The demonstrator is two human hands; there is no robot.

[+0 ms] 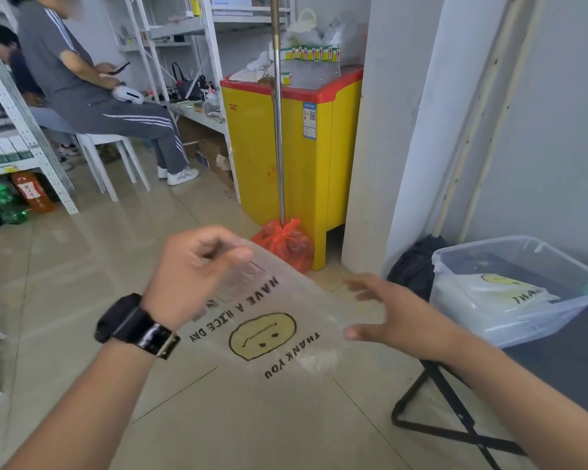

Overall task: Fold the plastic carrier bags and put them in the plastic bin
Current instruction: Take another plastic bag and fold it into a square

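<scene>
We hold a clear carrier bag [269, 334] up in the air in front of us. Our left hand [190, 279] has a black watch [136, 325] on the wrist. Its fingers [218, 245] are curled, and the thumb pinches the far top corner of the bag. The bag spreads out flat from those fingers toward our right hand [398, 317]. It shows a yellow smiley face and the words THANK YOU and HAVE A NICE DAY, upside down to us. Our right hand is wide open with the fingers spread. Its thumb is right at the bag's edge, but we cannot tell if it touches.

Past our right fingers sits the clear plastic bin [455, 283] on a dark folding table [557, 361]. One folded smiley bag [510, 293] lies inside the bin. Farther off, beyond our left fingers, a red bag [286, 242] sits on the floor by a yellow freezer [296, 157]. A person [92, 93] sits on a white chair [109, 154] way back.
</scene>
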